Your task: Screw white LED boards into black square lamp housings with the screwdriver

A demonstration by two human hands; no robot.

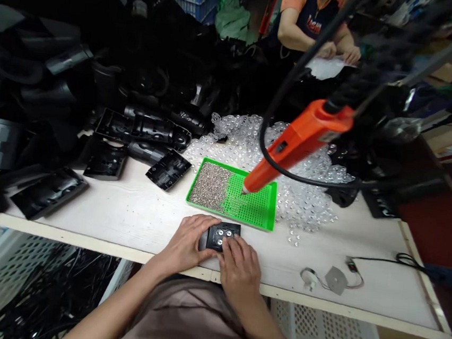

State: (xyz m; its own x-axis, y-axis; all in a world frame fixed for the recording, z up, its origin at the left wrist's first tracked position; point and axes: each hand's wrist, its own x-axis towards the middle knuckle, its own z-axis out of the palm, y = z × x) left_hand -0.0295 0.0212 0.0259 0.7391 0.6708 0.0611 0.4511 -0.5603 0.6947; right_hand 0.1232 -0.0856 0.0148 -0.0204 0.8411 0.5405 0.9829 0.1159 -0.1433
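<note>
Near the front edge of the table lies a small black plastic housing (224,228) with several round, clear lens pieces (220,233) set in its face. My left hand (189,242) grips its left end, thumb at the near side and fingers over the far side. On the near right part of the housing rest the fingertips of my right hand (242,266), at the lens pieces; whether they pinch one is hidden. Just beyond is a green perforated tray (270,208) with many small screws (210,185) in its left half. Above the tray hangs an orange electric screwdriver (298,144), tip down.
Clear lens pieces (306,204) are heaped behind and right of the tray. Black plastic shells (54,187) pile up at left. A wired square plate (336,280) lies at right. White baskets (322,333) stand below the table edge. Another person (311,28) works across the table.
</note>
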